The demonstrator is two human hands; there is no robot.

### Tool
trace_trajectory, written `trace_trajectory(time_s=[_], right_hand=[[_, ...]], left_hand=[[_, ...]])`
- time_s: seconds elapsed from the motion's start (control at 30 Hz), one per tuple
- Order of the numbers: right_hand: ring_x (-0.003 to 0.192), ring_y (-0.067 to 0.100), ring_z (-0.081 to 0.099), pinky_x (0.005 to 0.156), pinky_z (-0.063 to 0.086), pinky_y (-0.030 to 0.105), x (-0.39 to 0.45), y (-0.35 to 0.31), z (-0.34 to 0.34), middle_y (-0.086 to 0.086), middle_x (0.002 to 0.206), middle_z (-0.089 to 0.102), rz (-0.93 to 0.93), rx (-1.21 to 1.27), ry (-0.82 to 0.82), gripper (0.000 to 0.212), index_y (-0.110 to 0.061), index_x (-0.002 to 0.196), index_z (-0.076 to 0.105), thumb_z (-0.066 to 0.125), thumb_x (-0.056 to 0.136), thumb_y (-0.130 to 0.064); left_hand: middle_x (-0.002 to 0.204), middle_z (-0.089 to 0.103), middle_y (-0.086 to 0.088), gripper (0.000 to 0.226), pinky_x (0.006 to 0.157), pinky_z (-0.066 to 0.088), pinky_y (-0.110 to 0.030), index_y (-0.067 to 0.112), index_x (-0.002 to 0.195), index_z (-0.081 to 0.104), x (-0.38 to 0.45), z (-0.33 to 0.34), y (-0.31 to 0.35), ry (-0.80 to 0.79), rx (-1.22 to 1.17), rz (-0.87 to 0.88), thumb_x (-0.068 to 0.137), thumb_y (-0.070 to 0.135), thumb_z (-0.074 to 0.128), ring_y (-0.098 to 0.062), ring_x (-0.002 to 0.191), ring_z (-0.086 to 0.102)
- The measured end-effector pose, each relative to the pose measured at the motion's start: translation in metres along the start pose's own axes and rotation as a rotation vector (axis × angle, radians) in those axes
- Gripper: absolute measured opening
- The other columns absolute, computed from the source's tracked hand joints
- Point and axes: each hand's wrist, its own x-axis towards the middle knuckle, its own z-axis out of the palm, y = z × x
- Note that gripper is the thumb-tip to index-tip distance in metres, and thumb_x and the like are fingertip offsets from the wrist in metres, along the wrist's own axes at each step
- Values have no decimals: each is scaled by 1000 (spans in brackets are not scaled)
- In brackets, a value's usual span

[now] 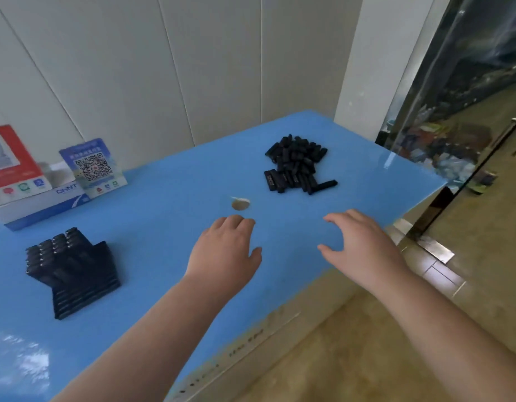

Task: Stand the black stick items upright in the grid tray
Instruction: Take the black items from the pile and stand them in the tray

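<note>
From the head view, our left hand [226, 250] and right hand [358, 245] hover relaxed over the blue bench [164, 204], holding nothing. Beyond them lies the pile of black sticks [297, 166]; left of our left hand sits the tray stack [74, 271], apparently part-filled. Most work remains.

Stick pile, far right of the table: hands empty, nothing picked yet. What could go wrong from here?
1. The stick pile is loose and tangled; a grab by the right hand may knock strays like the outlying stick toward the table edge.
2. The tray stack sits far left, apart from the pile, so each carry by the left hand risks a drop.
</note>
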Motion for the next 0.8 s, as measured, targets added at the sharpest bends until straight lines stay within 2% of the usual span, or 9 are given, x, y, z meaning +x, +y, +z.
trace_trajectory(time_s=[0.2,0.5,0.8], right_hand=[[124,19,50,101,42,33,6,64,-22,-7,129,56,-1,-20,-4,56,-26,136,55,71,85,-45],[124,20,49,100,44,34,60,122,-27,-6,130,53,3,-94,-41,58,-26,141,50,68,88,-43],[124,21,48,95,46,35,141,168,-31,-5,128,53,43,-139,-43,55,-26,138,50,67,89,-44]], left_hand=[[135,52,4,51,100,45,-37,21,140,46,34,18,66,-37,-7,31,95,45,50,-22,124,47],[136,50,4,54,102,41,-32,20,145,42,113,59,106,-74,-90,75,96,43,50,-19,127,43],[124,54,2,37,96,42,-31,17,129,53,224,101,123,-162,-98,127,96,34,51,-21,118,46]])
